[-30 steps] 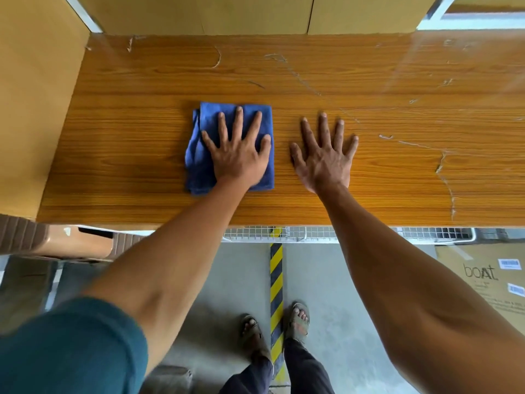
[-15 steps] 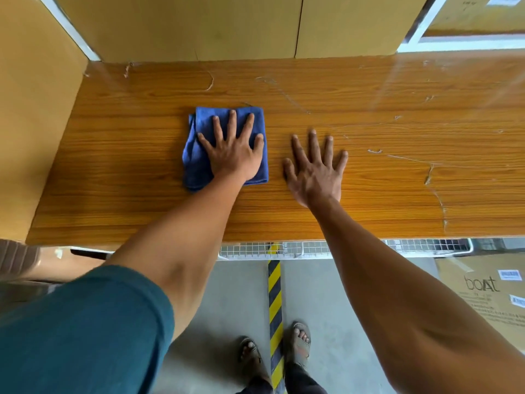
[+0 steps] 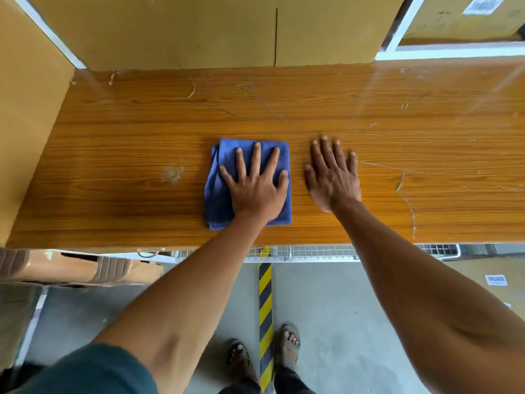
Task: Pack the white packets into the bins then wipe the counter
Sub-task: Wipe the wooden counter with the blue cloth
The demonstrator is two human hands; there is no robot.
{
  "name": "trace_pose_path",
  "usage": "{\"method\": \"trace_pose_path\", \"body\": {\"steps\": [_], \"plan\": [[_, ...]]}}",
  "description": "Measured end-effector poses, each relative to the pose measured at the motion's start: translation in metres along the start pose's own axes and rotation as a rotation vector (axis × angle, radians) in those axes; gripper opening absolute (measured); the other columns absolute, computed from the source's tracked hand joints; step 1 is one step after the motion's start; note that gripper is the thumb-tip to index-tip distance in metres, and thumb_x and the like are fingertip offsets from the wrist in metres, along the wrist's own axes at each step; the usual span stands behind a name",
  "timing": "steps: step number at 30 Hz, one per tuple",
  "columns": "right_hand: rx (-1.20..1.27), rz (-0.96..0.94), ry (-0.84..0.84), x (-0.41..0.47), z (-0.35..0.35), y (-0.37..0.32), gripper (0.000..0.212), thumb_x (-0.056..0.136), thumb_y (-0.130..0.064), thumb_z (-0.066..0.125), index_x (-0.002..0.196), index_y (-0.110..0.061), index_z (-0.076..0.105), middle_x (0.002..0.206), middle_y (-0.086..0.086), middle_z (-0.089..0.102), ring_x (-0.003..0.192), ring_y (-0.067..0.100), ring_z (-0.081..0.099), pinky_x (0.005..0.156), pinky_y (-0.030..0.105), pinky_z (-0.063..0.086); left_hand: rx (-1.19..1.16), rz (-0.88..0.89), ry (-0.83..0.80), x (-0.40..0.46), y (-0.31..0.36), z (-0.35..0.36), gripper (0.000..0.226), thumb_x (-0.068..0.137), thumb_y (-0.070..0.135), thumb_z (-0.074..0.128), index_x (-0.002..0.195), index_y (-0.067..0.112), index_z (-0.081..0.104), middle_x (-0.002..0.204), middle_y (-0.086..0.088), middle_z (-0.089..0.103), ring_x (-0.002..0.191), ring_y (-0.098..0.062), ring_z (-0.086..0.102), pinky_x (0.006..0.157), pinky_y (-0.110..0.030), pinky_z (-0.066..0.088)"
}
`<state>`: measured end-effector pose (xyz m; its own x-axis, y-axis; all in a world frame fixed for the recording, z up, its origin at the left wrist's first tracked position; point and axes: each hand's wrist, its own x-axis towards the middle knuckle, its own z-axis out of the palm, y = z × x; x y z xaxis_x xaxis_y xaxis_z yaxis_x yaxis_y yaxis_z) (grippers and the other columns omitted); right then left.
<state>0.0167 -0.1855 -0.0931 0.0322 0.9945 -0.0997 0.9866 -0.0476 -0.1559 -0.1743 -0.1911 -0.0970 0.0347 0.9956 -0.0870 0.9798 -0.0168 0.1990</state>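
A folded blue cloth (image 3: 220,194) lies flat on the wooden counter (image 3: 113,177), near its middle and close to the front edge. My left hand (image 3: 255,184) presses down on the cloth with spread, straight fingers. My right hand (image 3: 332,174) rests flat on the bare wood just right of the cloth, fingers straight. No white packets or bins are in view.
Large cardboard boxes (image 3: 199,29) stand along the back of the counter, and another box (image 3: 25,89) walls its left end. A wire rack edge (image 3: 312,253) runs under the front. A yellow-black floor stripe (image 3: 265,302) and my feet are below. More cartons (image 3: 71,268) sit lower left.
Both hands and the cloth have slid nearer the counter's front edge. The view has tilted, showing more of the boxes behind.
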Motion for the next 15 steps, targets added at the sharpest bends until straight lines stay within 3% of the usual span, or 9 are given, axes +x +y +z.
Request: {"method": "trace_pose_path", "body": {"steps": [5, 9, 12, 15], "plan": [[0.020, -0.013, 0.043, 0.003, 0.004, 0.001, 0.063, 0.110, -0.049, 0.008, 0.169, -0.028, -0.003, 0.176, -0.008, -0.009, 0.163, 0.019, -0.010, 0.131, 0.054, -0.001, -0.002, -0.055, -0.048, 0.073, 0.012, -0.010, 0.067, 0.103, 0.071, 0.016, 0.166, 0.049, 0.010, 0.178, 0.007, -0.001, 0.163, -0.034, -0.009, 0.119, -0.077, -0.007], [0.027, -0.016, 0.036, 0.002, 0.000, 0.001, 0.064, 0.110, -0.048, 0.007, 0.169, -0.027, 0.000, 0.177, -0.006, -0.007, 0.163, 0.020, -0.008, 0.130, 0.055, 0.001, 0.023, -0.009, 0.058, -0.002, 0.009, 0.003, 0.064, 0.105, 0.067, 0.022, 0.166, 0.047, 0.017, 0.178, 0.004, 0.009, 0.163, -0.035, 0.003, 0.121, -0.077, 0.005], [0.033, -0.012, 0.040, 0.000, -0.002, 0.000, 0.064, 0.109, -0.048, 0.006, 0.169, -0.027, 0.000, 0.177, -0.006, -0.007, 0.163, 0.021, -0.008, 0.130, 0.056, 0.001, 0.025, -0.033, 0.048, -0.064, 0.011, 0.011, 0.065, 0.106, 0.066, 0.020, 0.167, 0.047, 0.013, 0.178, 0.004, 0.007, 0.163, -0.036, 0.004, 0.121, -0.076, 0.007], [0.036, -0.010, 0.043, 0.000, -0.001, 0.002, 0.064, 0.109, -0.048, 0.006, 0.169, -0.026, 0.000, 0.177, -0.005, -0.007, 0.163, 0.021, -0.008, 0.130, 0.056, 0.001, 0.037, -0.051, 0.040, -0.055, 0.013, 0.010, 0.065, 0.105, 0.068, 0.020, 0.167, 0.047, 0.012, 0.178, 0.004, 0.006, 0.163, -0.036, 0.001, 0.121, -0.077, 0.006]]}}
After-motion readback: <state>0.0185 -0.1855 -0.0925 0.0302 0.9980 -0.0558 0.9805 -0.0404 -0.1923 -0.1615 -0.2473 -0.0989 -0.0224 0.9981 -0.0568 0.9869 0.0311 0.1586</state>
